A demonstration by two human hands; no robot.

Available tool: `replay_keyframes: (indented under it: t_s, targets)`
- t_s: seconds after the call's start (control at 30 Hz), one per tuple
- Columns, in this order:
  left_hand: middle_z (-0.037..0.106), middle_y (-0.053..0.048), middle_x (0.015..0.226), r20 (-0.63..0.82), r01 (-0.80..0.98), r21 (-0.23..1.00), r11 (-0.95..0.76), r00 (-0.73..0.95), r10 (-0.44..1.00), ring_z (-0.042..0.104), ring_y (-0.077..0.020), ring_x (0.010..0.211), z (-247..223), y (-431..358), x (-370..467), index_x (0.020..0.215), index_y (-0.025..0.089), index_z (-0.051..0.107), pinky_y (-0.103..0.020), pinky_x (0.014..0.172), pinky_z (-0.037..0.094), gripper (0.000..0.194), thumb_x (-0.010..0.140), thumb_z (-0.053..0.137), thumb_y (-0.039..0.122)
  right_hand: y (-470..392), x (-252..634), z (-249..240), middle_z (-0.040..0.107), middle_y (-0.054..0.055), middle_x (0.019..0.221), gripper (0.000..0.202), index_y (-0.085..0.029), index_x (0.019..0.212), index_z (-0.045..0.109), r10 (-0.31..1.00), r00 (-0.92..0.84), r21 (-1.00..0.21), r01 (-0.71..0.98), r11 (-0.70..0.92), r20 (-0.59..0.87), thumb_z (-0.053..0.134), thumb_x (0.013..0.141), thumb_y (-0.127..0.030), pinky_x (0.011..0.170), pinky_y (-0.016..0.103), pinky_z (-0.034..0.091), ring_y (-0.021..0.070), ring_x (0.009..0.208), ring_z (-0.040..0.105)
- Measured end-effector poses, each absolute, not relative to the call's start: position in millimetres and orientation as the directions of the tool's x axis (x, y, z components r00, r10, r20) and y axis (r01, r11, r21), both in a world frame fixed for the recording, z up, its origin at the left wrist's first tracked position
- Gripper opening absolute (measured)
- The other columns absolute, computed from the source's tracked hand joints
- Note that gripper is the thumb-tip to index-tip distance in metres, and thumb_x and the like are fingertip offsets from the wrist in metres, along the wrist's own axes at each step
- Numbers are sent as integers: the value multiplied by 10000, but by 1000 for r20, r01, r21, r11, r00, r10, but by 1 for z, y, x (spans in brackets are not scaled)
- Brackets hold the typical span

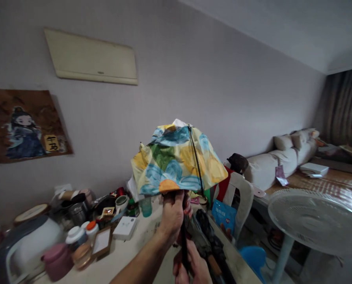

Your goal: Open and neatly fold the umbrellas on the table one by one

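A partly opened umbrella (pixel 180 157) with a blue, yellow and green floral canopy is held up in front of me. Just under the canopy, my left hand (pixel 172 215) is closed around the umbrella's upper shaft, its fingertips partly hidden by the cloth. Lower down, my right hand (pixel 192 265) grips the dark lower shaft or handle. Folded dark umbrellas (pixel 213 240) lie on the white table (pixel 148 252), to the right of my hands.
Left on the table are a white box (pixel 125 228), a framed item (pixel 101 241), a pink jar (pixel 57 261), bottles and cups. A green cup (pixel 146 207) stands behind my left arm. Rightward are a white chair (pixel 244 201), a round glass table (pixel 317 221) and a blue stool (pixel 254 258).
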State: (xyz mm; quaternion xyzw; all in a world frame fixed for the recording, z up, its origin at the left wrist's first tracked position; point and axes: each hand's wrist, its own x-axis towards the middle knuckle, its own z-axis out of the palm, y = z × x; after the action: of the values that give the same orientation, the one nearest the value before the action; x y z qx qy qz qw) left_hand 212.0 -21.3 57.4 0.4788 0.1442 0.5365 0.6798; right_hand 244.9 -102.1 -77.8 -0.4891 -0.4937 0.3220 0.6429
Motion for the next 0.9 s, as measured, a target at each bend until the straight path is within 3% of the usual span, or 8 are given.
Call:
replay_keyframes:
  t_s: [0.17,0.3,0.5,0.63,0.9]
  targets:
    - [436,81,485,328,-580,814,-36,408,852,339,-40,366,97,12,230,667,190,446,-208,407,327,339,737,684,423,-87,249,-28,595,-4,677,169,-195,904,574,888,304,-938,60,343,344,596,750,-263,502,207,422,121,567,519]
    - [420,89,469,258,-574,818,46,438,861,319,-26,361,122,45,245,696,153,504,-188,402,294,303,756,660,406,-81,247,3,555,-37,643,210,-183,912,523,908,308,-950,-38,311,285,537,709,-238,471,201,381,94,493,460]
    - [435,89,486,262,-596,800,70,453,852,315,-9,368,146,76,251,731,126,519,-168,431,308,277,833,604,370,-81,247,-16,548,-32,667,306,-177,1016,530,901,312,-942,-51,331,300,544,716,-238,484,203,406,99,524,457]
    - [469,63,524,312,-612,787,73,498,809,344,-15,391,165,76,255,777,106,559,-171,445,326,242,882,552,324,-79,251,-21,563,-17,681,220,-175,950,545,873,328,-928,31,372,361,552,744,-252,498,204,402,93,532,456]
    - [420,74,515,312,-582,800,148,613,726,328,-15,400,177,59,259,723,114,535,-165,435,323,249,821,649,313,-80,262,-28,570,-7,649,215,-185,894,564,832,349,-893,34,449,431,563,813,-383,485,206,386,98,525,483]
